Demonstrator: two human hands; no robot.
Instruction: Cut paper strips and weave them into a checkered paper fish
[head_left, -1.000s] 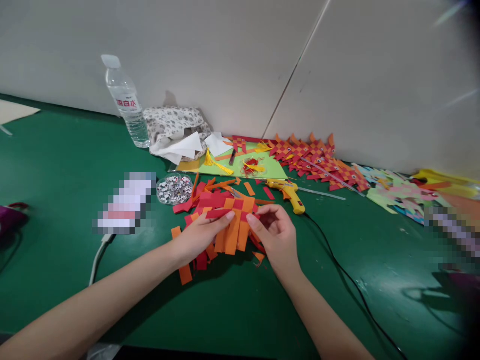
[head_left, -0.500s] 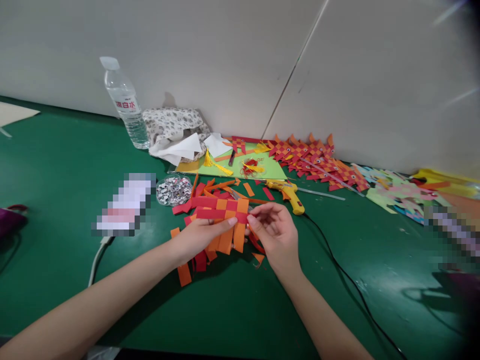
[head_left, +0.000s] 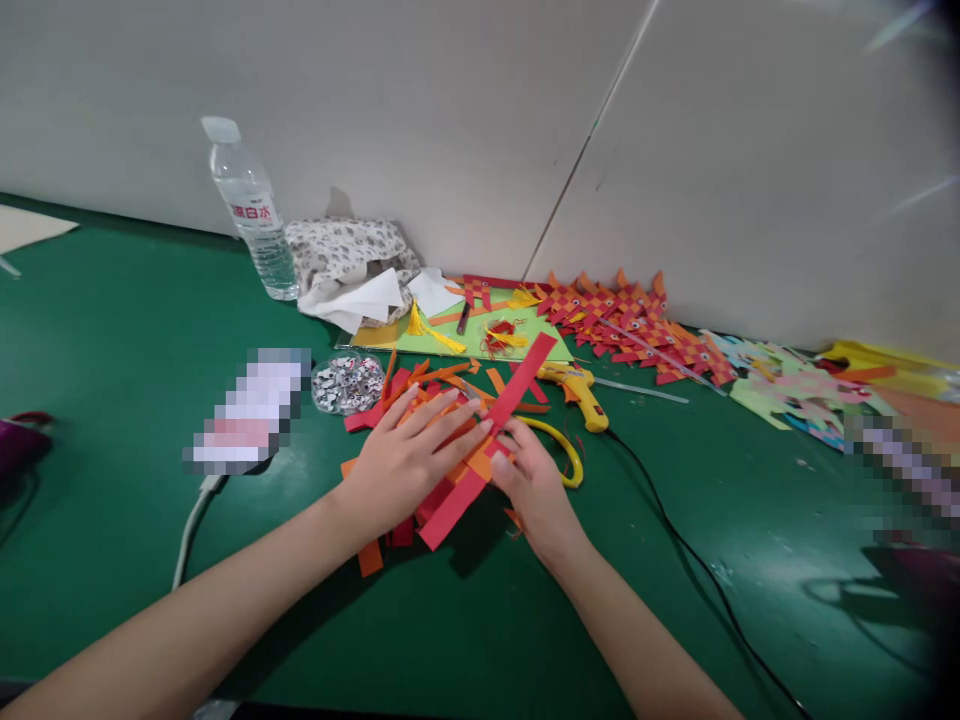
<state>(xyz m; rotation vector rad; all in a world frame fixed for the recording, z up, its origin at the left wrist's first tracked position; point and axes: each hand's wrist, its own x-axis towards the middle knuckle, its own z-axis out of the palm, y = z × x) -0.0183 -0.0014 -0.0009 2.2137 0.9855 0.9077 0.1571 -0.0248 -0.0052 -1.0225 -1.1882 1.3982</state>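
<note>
Half a second earlier both hands pinched the lifted orange-and-red woven piece [head_left: 474,463] by its near edge. At this reading it lay down on the green table [head_left: 112,350], on the loose strips [head_left: 375,410]. My left hand [head_left: 405,460] was opened flat, fingers spread, pressing on it and gripping nothing. My right hand [head_left: 534,480] had closed thumb and fingertips on a long red strip [head_left: 517,385], new to the grasp, which ran slantwise across the piece's right edge. Yellow scissors [head_left: 566,455] were now uncovered just beside the right hand. Judgement: holding gave way to adding a strip.
</note>
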